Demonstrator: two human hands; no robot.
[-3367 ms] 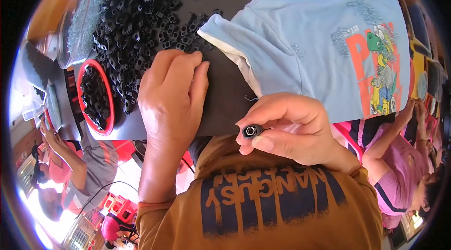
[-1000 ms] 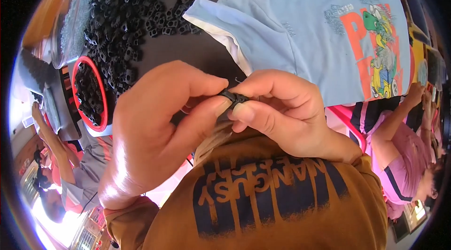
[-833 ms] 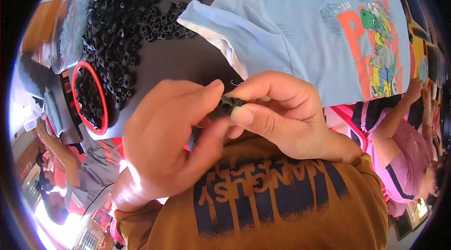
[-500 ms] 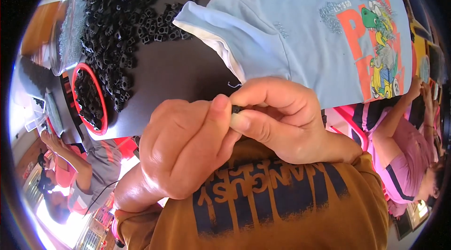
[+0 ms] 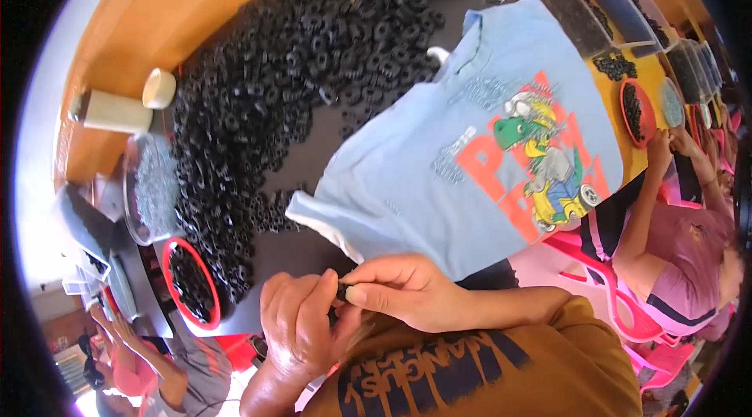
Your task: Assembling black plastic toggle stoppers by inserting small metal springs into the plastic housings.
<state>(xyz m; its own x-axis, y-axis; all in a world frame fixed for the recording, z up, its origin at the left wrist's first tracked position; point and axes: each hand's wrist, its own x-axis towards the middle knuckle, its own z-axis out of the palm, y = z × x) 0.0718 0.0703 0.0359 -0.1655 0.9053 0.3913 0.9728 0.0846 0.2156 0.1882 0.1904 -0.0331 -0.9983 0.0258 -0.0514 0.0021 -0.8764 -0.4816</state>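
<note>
My left hand (image 5: pixel 298 323) and my right hand (image 5: pixel 403 293) meet at the table's near edge. Thumb and fingertips of both pinch one small black plastic part (image 5: pixel 342 290), mostly covered by the fingers. Just beyond them a light blue T-shirt (image 5: pixel 423 158) lies spread on the table, with small clusters of fine silvery pieces (image 5: pixel 486 92) on top. To its left is a big heap of black plastic parts (image 5: pixel 258 96). A red-rimmed bowl (image 5: pixel 214 311) of small black pieces stands left of my hands.
A clear tub (image 5: pixel 131 190) of silvery pieces stands beside the heap, near a cream roll (image 5: pixel 117 111). Clear bins (image 5: pixel 627 9) line the far right, past a red dish (image 5: pixel 638 135). People work at the left and right; a pink chair (image 5: pixel 603 276) is at right.
The view has tilted up, bringing more of the far table into sight. My hands sit lower in it, both still pinching the small black part.
</note>
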